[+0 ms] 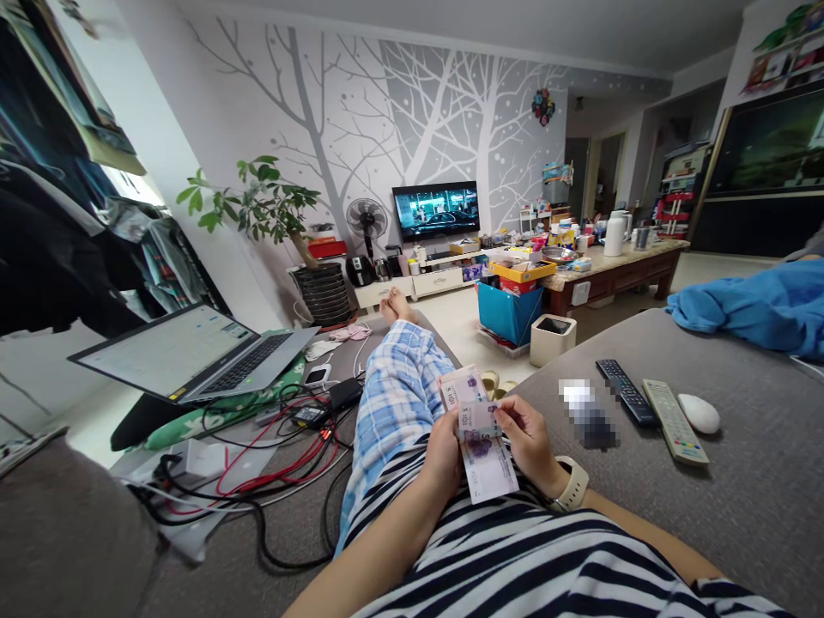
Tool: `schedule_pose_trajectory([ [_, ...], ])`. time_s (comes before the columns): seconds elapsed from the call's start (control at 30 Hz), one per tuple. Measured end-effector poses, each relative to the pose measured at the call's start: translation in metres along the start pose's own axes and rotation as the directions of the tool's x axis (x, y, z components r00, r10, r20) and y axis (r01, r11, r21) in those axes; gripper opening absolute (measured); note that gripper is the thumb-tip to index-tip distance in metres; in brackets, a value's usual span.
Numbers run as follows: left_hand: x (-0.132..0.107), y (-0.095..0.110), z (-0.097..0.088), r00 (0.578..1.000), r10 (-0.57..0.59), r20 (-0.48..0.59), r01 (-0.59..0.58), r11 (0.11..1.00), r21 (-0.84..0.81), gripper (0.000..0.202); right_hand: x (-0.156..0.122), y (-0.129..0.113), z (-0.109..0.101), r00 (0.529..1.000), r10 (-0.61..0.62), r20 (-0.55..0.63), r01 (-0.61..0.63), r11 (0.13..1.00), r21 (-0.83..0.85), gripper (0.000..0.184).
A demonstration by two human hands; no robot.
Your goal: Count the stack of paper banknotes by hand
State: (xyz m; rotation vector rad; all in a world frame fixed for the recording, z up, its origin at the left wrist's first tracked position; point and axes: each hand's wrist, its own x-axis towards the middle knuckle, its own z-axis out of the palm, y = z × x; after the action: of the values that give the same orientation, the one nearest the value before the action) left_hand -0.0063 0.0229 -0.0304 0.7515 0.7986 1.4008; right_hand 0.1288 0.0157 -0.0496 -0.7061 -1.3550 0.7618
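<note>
Two hands on one stack of banknotes, held over the lap of a person lying back on a sofa.

Both hands pinch the banknotes (480,446): the left hand (443,453) grips the stack along its left edge with the fingers wrapped behind, while the right hand (529,439), a pale watch (572,483) at its wrist, nips the top note near its right end between thumb and fingertips. Paper like this looks light, thin and floppy, so the free ends sag and fan; it seems likely to slide sheet over sheet, and a firm hold at one short edge would keep the stack together. Just beyond lie the checked trouser leg (394,390), then two remote controls (650,408) and a white mouse (699,414) on the grey sofa (760,481), with a laptop (193,352) and tangled cables (270,463) to the left.
</note>
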Motion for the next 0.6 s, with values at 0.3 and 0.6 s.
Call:
schedule_pose_trajectory([
  [0.3,0.0027,-0.0016,-0.0025,1.0,0.013,0.014,-0.013,1.0,-0.001,0.027,-0.0015,-0.0043,-0.0014,1.0,-0.031,0.0,0.031,0.999,-0.013,0.029],
  [0.6,-0.0008,0.0029,0.0007,1.0,0.006,0.027,-0.007,1.0,0.014,0.029,-0.0017,-0.0081,-0.002,1.0,-0.028,0.006,0.028,0.999,-0.018,0.032],
])
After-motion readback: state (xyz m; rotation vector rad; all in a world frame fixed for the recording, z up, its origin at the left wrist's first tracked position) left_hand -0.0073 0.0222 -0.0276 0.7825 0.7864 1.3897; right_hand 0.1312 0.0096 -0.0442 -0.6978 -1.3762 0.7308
